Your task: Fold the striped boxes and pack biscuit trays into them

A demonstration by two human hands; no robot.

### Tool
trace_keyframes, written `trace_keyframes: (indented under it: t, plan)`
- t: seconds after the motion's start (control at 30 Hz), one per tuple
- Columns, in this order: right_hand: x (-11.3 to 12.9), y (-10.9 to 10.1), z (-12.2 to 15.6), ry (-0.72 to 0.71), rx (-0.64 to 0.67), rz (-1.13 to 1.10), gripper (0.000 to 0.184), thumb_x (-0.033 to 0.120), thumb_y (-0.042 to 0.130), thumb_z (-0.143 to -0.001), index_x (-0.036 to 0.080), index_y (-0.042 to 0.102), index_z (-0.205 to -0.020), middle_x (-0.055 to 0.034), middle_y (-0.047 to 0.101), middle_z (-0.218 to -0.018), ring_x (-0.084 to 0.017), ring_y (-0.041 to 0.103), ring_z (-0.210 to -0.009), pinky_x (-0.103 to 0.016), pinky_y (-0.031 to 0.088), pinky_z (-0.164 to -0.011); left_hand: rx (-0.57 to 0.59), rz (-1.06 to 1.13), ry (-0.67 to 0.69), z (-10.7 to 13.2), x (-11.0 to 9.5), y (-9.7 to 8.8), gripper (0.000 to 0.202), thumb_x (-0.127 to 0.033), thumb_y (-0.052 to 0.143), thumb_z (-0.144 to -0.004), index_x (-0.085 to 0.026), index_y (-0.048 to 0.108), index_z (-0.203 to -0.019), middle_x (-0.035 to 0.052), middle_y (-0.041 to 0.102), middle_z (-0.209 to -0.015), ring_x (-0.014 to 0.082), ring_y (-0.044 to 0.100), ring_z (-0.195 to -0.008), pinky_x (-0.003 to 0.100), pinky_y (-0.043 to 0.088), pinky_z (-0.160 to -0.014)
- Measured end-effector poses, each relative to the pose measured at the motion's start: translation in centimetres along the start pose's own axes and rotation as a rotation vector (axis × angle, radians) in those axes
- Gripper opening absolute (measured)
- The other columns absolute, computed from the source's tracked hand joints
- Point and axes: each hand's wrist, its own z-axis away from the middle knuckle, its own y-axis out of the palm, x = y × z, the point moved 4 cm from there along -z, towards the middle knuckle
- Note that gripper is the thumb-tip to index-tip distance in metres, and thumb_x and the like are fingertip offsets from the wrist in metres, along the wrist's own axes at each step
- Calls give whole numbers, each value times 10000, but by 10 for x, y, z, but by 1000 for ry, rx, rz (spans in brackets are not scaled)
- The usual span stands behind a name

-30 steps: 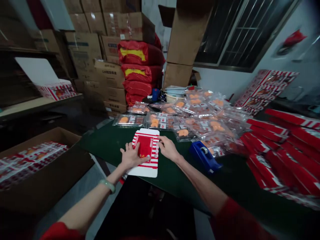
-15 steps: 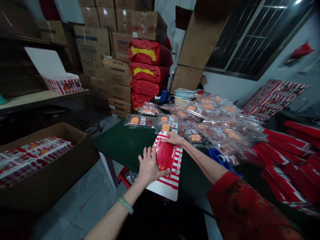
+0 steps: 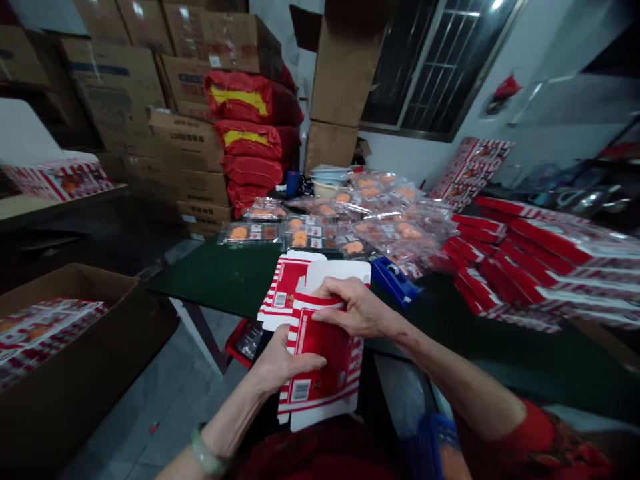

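A red-and-white striped carton (image 3: 317, 350), partly unfolded, is held up in front of me above the near edge of the green table (image 3: 225, 277). My left hand (image 3: 283, 363) grips its lower left side, thumb across the red panel. My right hand (image 3: 357, 310) pinches the upper part near the white flap. Both hands are closed on the carton.
Clear packets with orange contents (image 3: 380, 223) are heaped on the table's far side. A blue tape dispenser (image 3: 395, 280) sits right of the carton. Flat red cartons (image 3: 525, 267) are stacked at right. An open cardboard box (image 3: 65, 347) with packs stands on the floor at left; stacked cartons and red sacks (image 3: 250, 133) behind.
The carton lay flat on the table under both hands; it has been lifted toward me and is partly unfolded. My view has shifted to the right.
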Motion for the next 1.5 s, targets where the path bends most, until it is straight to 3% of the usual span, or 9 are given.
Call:
trace_keyframes:
  t: [0.13,0.33,0.43,0.57,0.73,0.93,1.07,1.33,1.5]
  plan:
    - [2,-4,39,146,50,1,263,309,614,-801,199,402,-692,70,411,-614,-78,365,-549,-193,294,-524,96,120,-108,16,19,24,675,-424,884,-376,-174,662,-963,69,718,-802,225,659,-695,324,528,-654]
    - [21,-19,86,238,-3,27,194,296,632,-802,192,480,-740,68,481,-609,-80,431,-547,-195,350,-548,226,-19,28,3,15,43,651,-486,861,-389,-179,662,-927,85,716,-802,270,673,-750,369,542,-693]
    - [29,-24,113,235,-361,229,175,326,653,-783,195,570,-864,-9,627,-776,-151,569,-728,-277,443,-722,166,-45,61,-11,18,47,533,-347,881,-388,-169,660,-839,66,729,-774,227,673,-675,341,548,-657]
    - [10,-9,154,458,-914,194,683,438,741,-660,174,478,-1232,-155,586,-1202,-292,532,-1137,-433,428,-925,51,95,24,-22,25,44,454,-363,875,-397,-142,660,-730,60,724,-657,211,661,-548,318,540,-535]
    - [-36,54,153,609,-664,-524,630,464,624,-754,185,419,-1281,-121,649,-1140,-248,650,-981,-397,519,-837,14,38,79,-29,38,32,465,-386,864,-418,-118,669,-744,77,729,-670,227,677,-586,337,555,-572]
    - [-50,98,165,784,-795,-457,240,397,591,-801,219,543,-955,-56,701,-935,-222,664,-817,-371,542,-757,-148,-69,97,-21,64,9,419,-316,832,-523,-121,656,-849,69,736,-798,211,683,-684,327,558,-675]
    - [-44,127,182,859,-774,-516,259,412,568,-821,202,515,-964,-69,691,-943,-218,655,-809,-357,544,-733,-258,-140,271,-10,50,9,623,-381,717,-685,-197,489,-1235,56,685,-1026,147,655,-758,254,527,-690]
    - [-42,95,188,711,-902,-258,505,348,507,-876,194,336,-1326,-131,496,-1343,-216,547,-1161,-371,460,-972,-326,-587,489,-8,37,15,335,-367,629,-761,-167,659,-1027,-26,605,-644,82,438,-472,208,404,-502]
    - [-54,84,172,620,-823,-135,406,314,549,-856,230,451,-1241,-88,623,-1154,-200,639,-968,-334,530,-834,-449,-650,541,-8,29,7,175,-342,559,-794,-184,633,-777,-11,621,-684,110,526,-575,218,443,-591]
